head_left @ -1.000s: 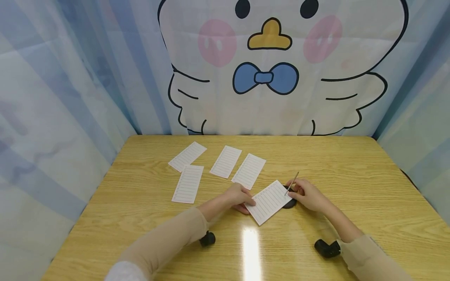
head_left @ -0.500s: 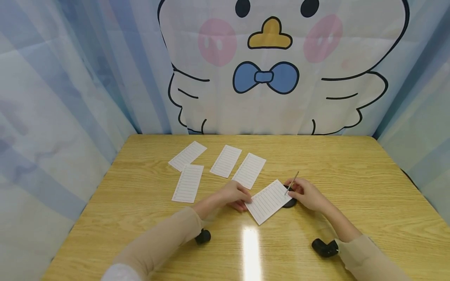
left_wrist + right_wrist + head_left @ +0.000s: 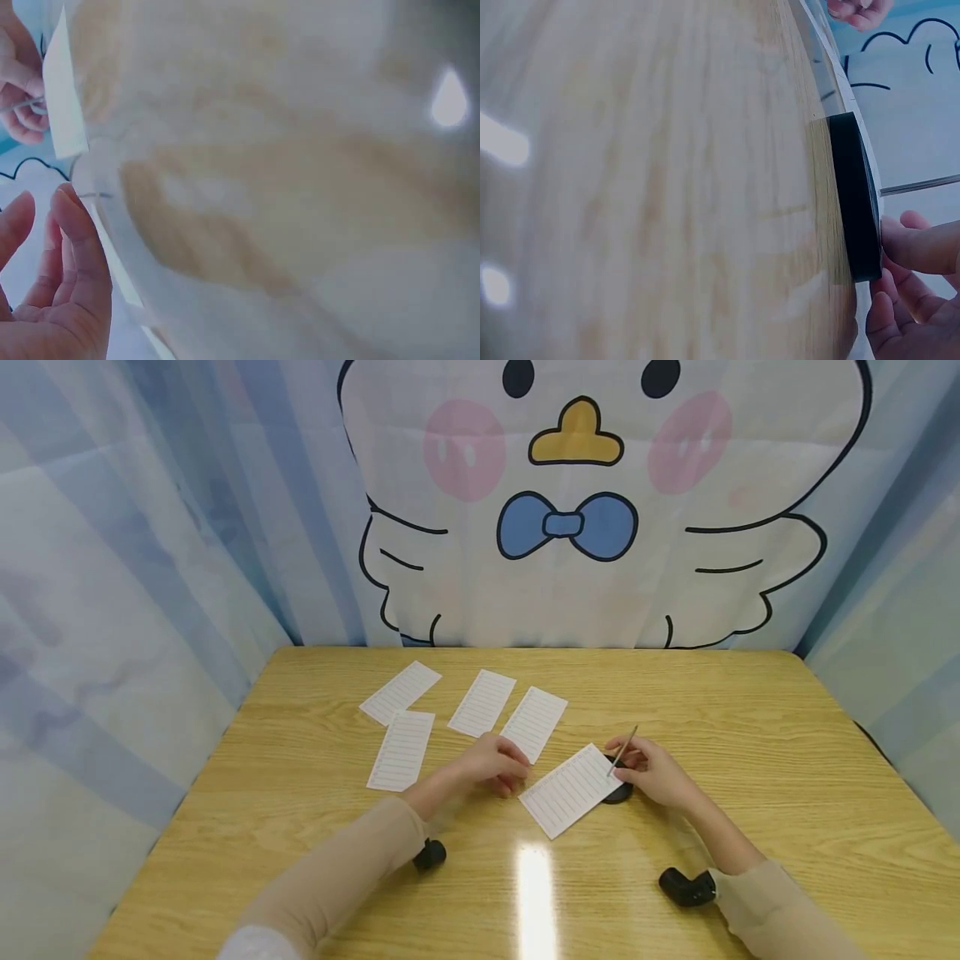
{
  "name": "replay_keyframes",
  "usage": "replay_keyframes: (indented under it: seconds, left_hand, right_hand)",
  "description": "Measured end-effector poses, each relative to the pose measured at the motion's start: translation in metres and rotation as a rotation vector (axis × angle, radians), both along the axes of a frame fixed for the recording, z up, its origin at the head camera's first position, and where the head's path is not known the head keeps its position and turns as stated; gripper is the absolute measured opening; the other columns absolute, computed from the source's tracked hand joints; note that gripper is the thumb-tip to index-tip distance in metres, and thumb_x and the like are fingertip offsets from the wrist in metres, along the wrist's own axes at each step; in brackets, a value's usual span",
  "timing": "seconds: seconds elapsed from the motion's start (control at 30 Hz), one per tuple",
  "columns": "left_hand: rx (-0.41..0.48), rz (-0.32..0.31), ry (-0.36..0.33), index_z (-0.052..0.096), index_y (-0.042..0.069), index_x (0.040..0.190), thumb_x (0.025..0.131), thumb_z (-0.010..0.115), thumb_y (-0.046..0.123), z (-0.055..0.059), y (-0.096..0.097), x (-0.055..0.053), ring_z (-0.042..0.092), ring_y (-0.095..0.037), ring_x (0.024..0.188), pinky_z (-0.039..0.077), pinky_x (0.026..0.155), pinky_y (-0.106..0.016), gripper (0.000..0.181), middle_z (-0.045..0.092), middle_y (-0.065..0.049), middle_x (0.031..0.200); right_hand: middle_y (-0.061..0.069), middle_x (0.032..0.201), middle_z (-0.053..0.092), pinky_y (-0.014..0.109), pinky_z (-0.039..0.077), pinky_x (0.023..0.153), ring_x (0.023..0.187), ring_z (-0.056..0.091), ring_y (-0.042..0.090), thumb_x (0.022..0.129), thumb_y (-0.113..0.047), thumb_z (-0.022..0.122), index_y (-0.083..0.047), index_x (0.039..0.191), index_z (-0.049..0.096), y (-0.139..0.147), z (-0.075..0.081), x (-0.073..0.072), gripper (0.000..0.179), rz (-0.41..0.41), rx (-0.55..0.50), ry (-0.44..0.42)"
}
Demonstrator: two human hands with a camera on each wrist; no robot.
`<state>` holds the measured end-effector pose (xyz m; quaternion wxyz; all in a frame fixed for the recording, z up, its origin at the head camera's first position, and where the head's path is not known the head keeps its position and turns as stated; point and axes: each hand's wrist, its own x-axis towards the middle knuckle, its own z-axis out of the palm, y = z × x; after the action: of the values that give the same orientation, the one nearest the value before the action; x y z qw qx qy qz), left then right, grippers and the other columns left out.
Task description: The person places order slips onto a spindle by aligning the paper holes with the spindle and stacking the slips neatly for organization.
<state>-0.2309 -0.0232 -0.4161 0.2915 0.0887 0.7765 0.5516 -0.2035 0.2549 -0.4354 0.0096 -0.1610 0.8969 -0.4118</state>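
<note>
A bill spike (image 3: 855, 199) with a round black base and thin upright metal rod stands on the table. A ruled white card (image 3: 566, 793) lies over the base, its far right corner at the rod; whether it is pierced is too small to tell. My right hand (image 3: 655, 774) holds the base's edge, thumb and fingertips against it in the right wrist view. My left hand (image 3: 491, 766) holds nothing, thumb and fingers apart in the left wrist view. It hovers left of that card, just in front of another ruled card (image 3: 535, 722), whose lower left corner it hides.
Farther left lie more ruled cards: one card (image 3: 482, 703) at the back, a tilted card (image 3: 401, 691), and a nearer card (image 3: 402, 752) touching it. The wooden table (image 3: 712, 710) ends at a curtain (image 3: 450, 585) with a cartoon bird. Black wrist fittings jut from both sleeves.
My left hand has let go of the card's left corner and drawn back left and slightly away, toward the other cards. My right hand and the bill spike have stayed put.
</note>
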Motion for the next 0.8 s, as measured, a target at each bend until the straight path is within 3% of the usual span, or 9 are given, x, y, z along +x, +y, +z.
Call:
replay_keyframes:
  seconds: [0.23, 0.47, 0.63, 0.8]
  left_hand:
    - [-0.091, 0.08, 0.188, 0.062, -0.005, 0.094, 0.081, 0.066, 0.004, 0.006, -0.004, -0.02, 0.058, -0.017, 0.064, 0.051, 0.059, -0.027, 0.016, 0.057, -0.005, 0.069]
    - [-0.176, 0.106, 0.367, 0.06, -0.005, 0.101, 0.08, 0.067, 0.007, 0.006, -0.004, -0.035, 0.053, -0.016, 0.069, 0.045, 0.057, -0.024, 0.025, 0.058, -0.008, 0.082]
    - [-0.262, 0.089, 0.441, 0.055, -0.002, 0.11, 0.08, 0.069, 0.011, 0.004, 0.0, -0.045, 0.045, -0.015, 0.07, 0.038, 0.058, -0.023, 0.035, 0.052, -0.006, 0.083]
    - [-0.343, 0.044, 0.46, 0.048, -0.002, 0.119, 0.08, 0.07, 0.014, 0.001, 0.008, -0.055, 0.041, -0.015, 0.067, 0.036, 0.06, -0.025, 0.048, 0.048, -0.006, 0.081]
  right_hand:
    - [0.018, 0.099, 0.059, 0.025, 0.043, 0.069, 0.083, 0.052, 0.02, 0.081, 0.009, 0.061, 0.005, 0.112, 0.055, -0.001, -0.001, -0.001, 0.032, -0.03, -0.016, -0.036]
    - [0.017, 0.099, 0.058, 0.025, 0.042, 0.07, 0.083, 0.05, 0.021, 0.081, 0.009, 0.06, 0.004, 0.112, 0.055, -0.002, 0.0, -0.002, 0.032, -0.03, 0.005, -0.046]
    - [0.017, 0.098, 0.058, 0.025, 0.041, 0.068, 0.082, 0.049, 0.02, 0.081, 0.009, 0.059, 0.004, 0.112, 0.054, -0.002, 0.001, -0.002, 0.032, -0.029, 0.006, -0.054]
    - [0.017, 0.099, 0.058, 0.024, 0.041, 0.068, 0.082, 0.048, 0.02, 0.081, 0.009, 0.059, 0.005, 0.112, 0.055, -0.001, 0.001, -0.002, 0.032, -0.026, 0.005, -0.052]
